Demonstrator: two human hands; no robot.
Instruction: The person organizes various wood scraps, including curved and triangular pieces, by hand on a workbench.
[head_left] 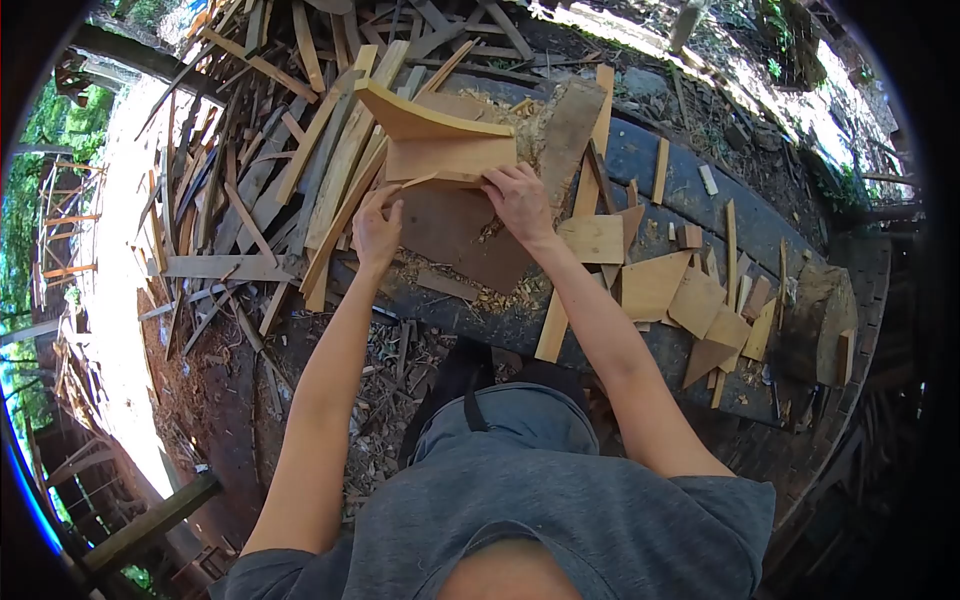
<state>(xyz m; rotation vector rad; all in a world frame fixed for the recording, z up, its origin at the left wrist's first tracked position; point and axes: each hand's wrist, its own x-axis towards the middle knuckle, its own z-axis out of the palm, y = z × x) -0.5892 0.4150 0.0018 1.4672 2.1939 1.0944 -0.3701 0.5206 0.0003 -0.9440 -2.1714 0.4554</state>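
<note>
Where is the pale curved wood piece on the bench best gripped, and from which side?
Likely the flat lower edge of the wood piece, from the near side, beside the right hand: it is straight and faces the person, while the top curls away.

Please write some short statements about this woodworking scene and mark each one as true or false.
1. The right hand grips the lower edge of the light wooden piece. True.
2. The left hand holds a hammer. False: it pinches that piece's lower left corner.
3. A pile of long wood scraps lies to the person's left. True.
4. The flat offcuts are packed in a box. False: they lie loose on the dark surface.
</note>
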